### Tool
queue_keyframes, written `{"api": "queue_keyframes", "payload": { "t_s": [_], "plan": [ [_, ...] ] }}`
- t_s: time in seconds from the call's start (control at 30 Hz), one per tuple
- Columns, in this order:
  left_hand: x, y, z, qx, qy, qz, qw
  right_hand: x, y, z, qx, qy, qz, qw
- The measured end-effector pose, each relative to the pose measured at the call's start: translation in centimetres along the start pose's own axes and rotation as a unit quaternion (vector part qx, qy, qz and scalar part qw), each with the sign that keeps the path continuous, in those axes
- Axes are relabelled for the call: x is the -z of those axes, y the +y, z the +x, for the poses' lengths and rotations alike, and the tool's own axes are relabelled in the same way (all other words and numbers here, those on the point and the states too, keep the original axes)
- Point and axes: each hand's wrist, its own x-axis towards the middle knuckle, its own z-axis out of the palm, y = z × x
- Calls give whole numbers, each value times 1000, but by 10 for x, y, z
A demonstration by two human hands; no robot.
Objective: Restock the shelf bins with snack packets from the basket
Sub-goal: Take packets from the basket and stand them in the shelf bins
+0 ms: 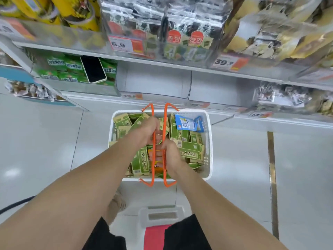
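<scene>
Head view, basket (pixel 209 141) lengthwise toward shelf (pixel 180 66), left hand (pixel 146 130), right hand (pixel 171 154) both gripping orange handles (pixel 153 170)

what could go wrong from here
Both the left hand and right hand grip the thin orange wire handles of the white plastic basket; it's heaped with loose green snack packets, so a tilt could spill some.
The black smartphone lies loose on the green bags in the left clear shelf bin; it could get knocked off.
The lone blue packet might land in the wrong bin.
</scene>
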Motion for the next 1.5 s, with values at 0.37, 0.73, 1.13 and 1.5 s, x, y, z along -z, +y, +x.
{"api": "queue_keyframes", "payload": {
  "t_s": [0.37,0.73,1.13,1.5],
  "plan": [
    [-26,-75,173,-69,-22,-1,997,27,59,163,98,32,36,994],
    [-16,-86,284,-240,-97,5,966,16,59,270,186,6,31,982],
    [5,-84,310,-290,-108,118,944,11,65,286,203,-2,26,979],
    [-16,-82,294,-249,-48,144,956,59,45,282,188,-81,-195,959]
  ]
}}
